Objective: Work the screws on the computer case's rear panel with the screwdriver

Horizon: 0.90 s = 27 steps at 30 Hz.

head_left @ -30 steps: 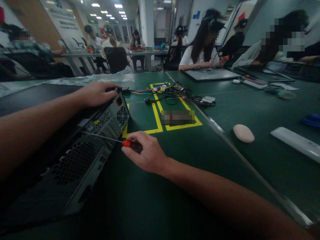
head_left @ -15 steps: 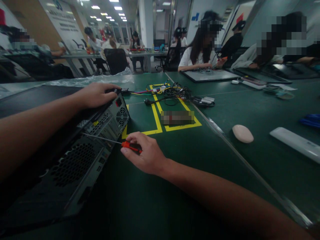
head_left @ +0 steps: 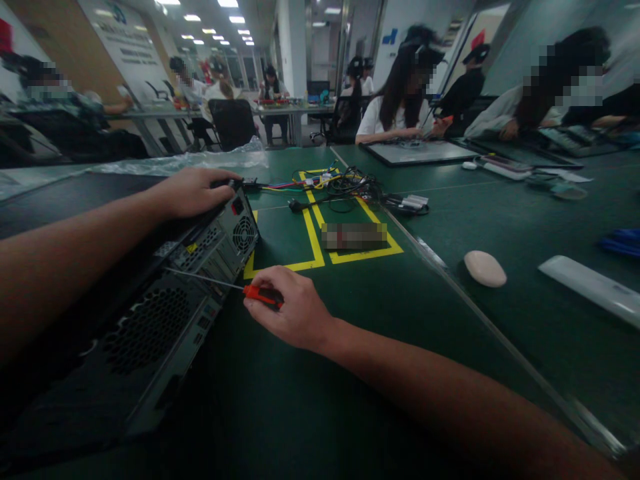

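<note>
A dark computer case (head_left: 165, 313) lies on its side on the green table, its rear panel with a fan grille facing me. My left hand (head_left: 193, 190) rests on the case's top far corner, fingers curled over the edge. My right hand (head_left: 293, 307) is closed round the red-and-black handle of a screwdriver (head_left: 250, 291). Its thin metal shaft runs left and its tip meets the rear panel of the case.
A tangle of coloured cables (head_left: 335, 183) lies beyond yellow tape squares (head_left: 320, 250). A pale mouse (head_left: 484, 268) and a white keyboard (head_left: 590, 287) sit to the right. Clear plastic wrap (head_left: 190, 159) lies at the back. Several other people work at tables beyond.
My right hand has turned the screwdriver slightly, so more of the red handle shows. My left hand and the case have stayed put.
</note>
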Each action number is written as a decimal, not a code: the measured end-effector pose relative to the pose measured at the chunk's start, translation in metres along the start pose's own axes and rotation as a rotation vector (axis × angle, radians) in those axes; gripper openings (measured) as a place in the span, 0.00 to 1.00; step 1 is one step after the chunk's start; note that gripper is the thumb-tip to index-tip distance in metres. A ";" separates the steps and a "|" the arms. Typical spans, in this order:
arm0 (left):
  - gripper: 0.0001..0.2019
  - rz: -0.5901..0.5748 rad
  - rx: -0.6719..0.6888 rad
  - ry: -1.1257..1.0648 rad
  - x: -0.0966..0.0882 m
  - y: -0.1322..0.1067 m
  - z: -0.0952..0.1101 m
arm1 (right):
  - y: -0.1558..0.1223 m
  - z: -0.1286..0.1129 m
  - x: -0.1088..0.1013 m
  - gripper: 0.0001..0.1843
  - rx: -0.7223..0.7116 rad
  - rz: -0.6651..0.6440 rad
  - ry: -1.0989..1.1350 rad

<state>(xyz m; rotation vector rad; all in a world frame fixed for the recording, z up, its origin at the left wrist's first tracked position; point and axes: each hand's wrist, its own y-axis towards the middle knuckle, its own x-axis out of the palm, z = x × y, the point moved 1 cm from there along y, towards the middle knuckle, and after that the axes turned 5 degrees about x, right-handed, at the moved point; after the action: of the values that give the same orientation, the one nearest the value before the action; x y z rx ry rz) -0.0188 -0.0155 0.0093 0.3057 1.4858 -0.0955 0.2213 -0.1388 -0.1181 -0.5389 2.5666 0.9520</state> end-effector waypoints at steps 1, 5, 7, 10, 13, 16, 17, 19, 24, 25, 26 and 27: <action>0.37 0.003 -0.005 -0.002 0.000 0.000 0.000 | 0.000 0.000 0.000 0.09 -0.003 0.001 0.004; 0.37 0.007 -0.007 -0.002 0.001 0.001 -0.002 | 0.000 0.000 0.000 0.08 -0.026 0.021 0.010; 0.37 0.003 0.001 -0.004 0.001 0.001 -0.003 | 0.000 -0.001 -0.001 0.09 -0.020 0.022 0.004; 0.37 0.002 0.010 -0.001 0.001 0.001 -0.004 | 0.000 -0.001 -0.001 0.09 -0.011 0.021 0.004; 0.37 0.008 0.002 -0.002 0.001 0.001 -0.003 | 0.000 -0.002 -0.002 0.10 -0.007 0.019 0.003; 0.36 0.010 0.003 -0.007 0.001 0.000 -0.003 | -0.001 -0.002 -0.002 0.11 0.005 0.017 0.002; 0.36 0.009 0.006 -0.005 0.001 0.000 -0.003 | -0.001 -0.002 -0.002 0.11 0.008 0.016 0.001; 0.36 0.005 0.003 0.003 0.001 0.001 -0.004 | -0.001 -0.002 -0.002 0.11 0.010 0.013 0.000; 0.35 0.004 -0.002 0.014 0.001 0.001 -0.005 | 0.000 -0.003 -0.003 0.12 0.017 0.013 0.007; 0.35 0.008 0.001 0.010 0.001 0.001 -0.005 | 0.000 -0.004 -0.003 0.12 0.021 0.010 0.005; 0.35 0.009 0.002 0.006 0.001 0.001 -0.005 | 0.000 -0.004 -0.004 0.12 0.024 0.009 0.002; 0.35 0.006 0.004 0.002 0.001 0.001 -0.005 | 0.000 -0.003 -0.004 0.13 0.024 0.010 -0.001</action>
<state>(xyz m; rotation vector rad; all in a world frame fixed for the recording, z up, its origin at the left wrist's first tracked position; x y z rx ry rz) -0.0233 -0.0131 0.0082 0.3135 1.4868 -0.0931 0.2239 -0.1405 -0.1142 -0.5198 2.5786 0.9233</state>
